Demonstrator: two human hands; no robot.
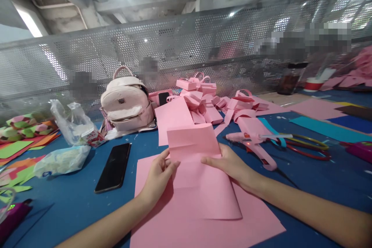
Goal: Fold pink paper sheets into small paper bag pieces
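Observation:
Between my two hands is a creased sheet of pink paper (200, 190), its top part bent upward and its lower right edge curling. My left hand (161, 172) pinches the left edge with thumb and fingers. On the opposite edge, my right hand (225, 162) grips with the thumb on top and its fingers hidden behind. Below lies a larger flat pink sheet (255, 226). To the right of my right hand rests a pink glue gun (251, 139) with a clear stick in its back. A black phone (113, 168) lies left of my left hand.
Behind stand a pale backpack (124, 102) and a heap of pink paper pieces (203, 100). Plastic bags (62, 161) and coloured paper (17, 151) lie left. Blue strips (328, 128) and yellow and red loops (310, 149) are right. A perforated metal screen (180, 42) borders the blue table (84, 209).

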